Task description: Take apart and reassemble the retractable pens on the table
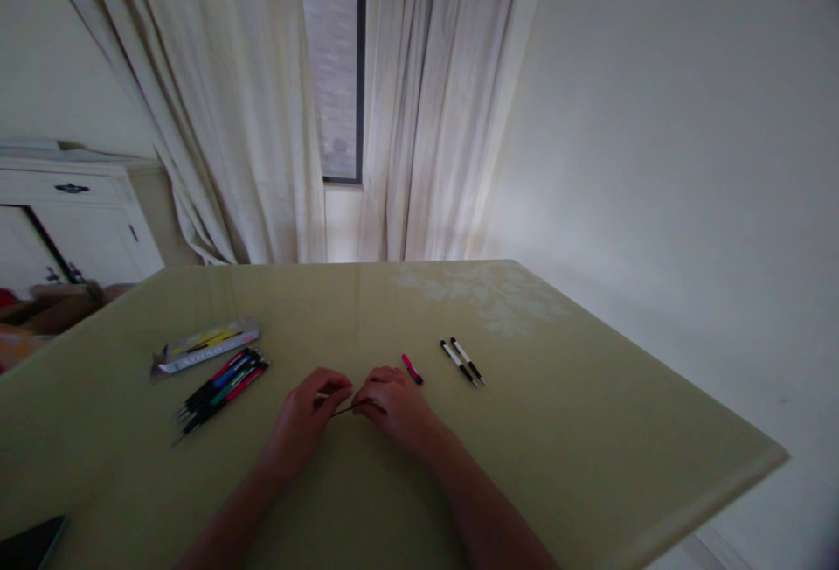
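Near the middle of the table, my left hand (313,408) and my right hand (388,399) face each other a short gap apart. A thin dark rod (342,412) spans between their fingertips, pinched by both hands; its ends are hidden by the fingers. Just beyond my right hand lies a short pink and black pen part (412,369). Two white and black pens (462,362) lie side by side farther right. To the left of my left hand is a bundle of several pens (223,391) in blue, green, red and black, beside an open printed box (208,344).
The pale green table (557,430) has its right edge near a white wall. A dark flat object (31,544) lies at the near left corner. Beyond the table are curtains (229,115), a window and a white cabinet (85,220).
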### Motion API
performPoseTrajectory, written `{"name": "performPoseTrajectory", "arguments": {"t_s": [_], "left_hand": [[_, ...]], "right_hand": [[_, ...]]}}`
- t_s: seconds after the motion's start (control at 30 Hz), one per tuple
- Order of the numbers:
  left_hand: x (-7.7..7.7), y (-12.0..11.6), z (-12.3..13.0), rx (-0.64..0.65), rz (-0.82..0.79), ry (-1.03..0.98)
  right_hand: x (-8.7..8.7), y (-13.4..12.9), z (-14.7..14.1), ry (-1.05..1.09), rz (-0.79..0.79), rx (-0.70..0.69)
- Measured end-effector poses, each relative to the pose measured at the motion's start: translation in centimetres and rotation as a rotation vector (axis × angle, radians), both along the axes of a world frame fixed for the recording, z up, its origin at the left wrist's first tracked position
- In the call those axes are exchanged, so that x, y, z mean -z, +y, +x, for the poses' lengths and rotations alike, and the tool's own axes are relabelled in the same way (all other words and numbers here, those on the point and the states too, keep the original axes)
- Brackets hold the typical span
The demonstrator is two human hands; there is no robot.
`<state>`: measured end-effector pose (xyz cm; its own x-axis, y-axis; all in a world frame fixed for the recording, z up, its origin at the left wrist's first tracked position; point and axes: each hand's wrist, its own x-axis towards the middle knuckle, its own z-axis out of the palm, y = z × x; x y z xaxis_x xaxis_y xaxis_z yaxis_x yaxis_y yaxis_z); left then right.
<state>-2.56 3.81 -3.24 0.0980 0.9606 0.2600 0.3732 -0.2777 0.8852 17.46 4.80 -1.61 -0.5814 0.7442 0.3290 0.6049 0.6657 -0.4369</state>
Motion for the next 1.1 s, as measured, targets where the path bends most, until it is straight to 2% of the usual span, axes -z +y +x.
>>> {"name": "performPoseTrajectory", "arguments": {"t_s": [0.13, 0.23, 0.3, 0.4, 0.5, 0.6, 0.77, 0.97, 1.1], "left_hand": [[0.3, 0.3, -0.2, -0.111, 0.063, -0.004], [0.2, 0.4, -0.4, -0.269, 0.162, -0.003], [0.2, 0.4, -0.4, -0.297, 0.154, 0.022], [0.4, 0.3, -0.2, -0.184, 0.111, 0.086], [1.0, 0.2, 0.1, -0.073, 0.139, 0.160], [1.4, 0.1, 0.2, -0.042, 0.171, 0.218], [1.4, -0.1, 0.2, 0.002, 0.190, 0.332], [1.6, -1.0, 0.7, 0.159, 0.230, 0.614], [1.5, -0.9, 0.8, 0.207, 0.207, 0.685]], "right_hand": [[-0.1, -0.2, -0.3, 0.012, -0.024, 0.035], [-0.3, 0.0, -0.2, 0.133, -0.043, 0.215], [-0.1, 0.2, -0.1, 0.236, -0.057, 0.350], [0.2, 0.6, 0.0, 0.342, -0.108, 0.455], [0.4, 0.8, -0.1, 0.435, -0.172, 0.449], [0.4, 0.9, -0.1, 0.503, -0.183, 0.441], [0.6, 1.0, -0.1, 0.462, -0.170, 0.460], [0.5, 1.0, -0.3, 0.565, -0.170, 0.386], [0.5, 1.4, -0.2, 0.661, -0.213, 0.378]]}}
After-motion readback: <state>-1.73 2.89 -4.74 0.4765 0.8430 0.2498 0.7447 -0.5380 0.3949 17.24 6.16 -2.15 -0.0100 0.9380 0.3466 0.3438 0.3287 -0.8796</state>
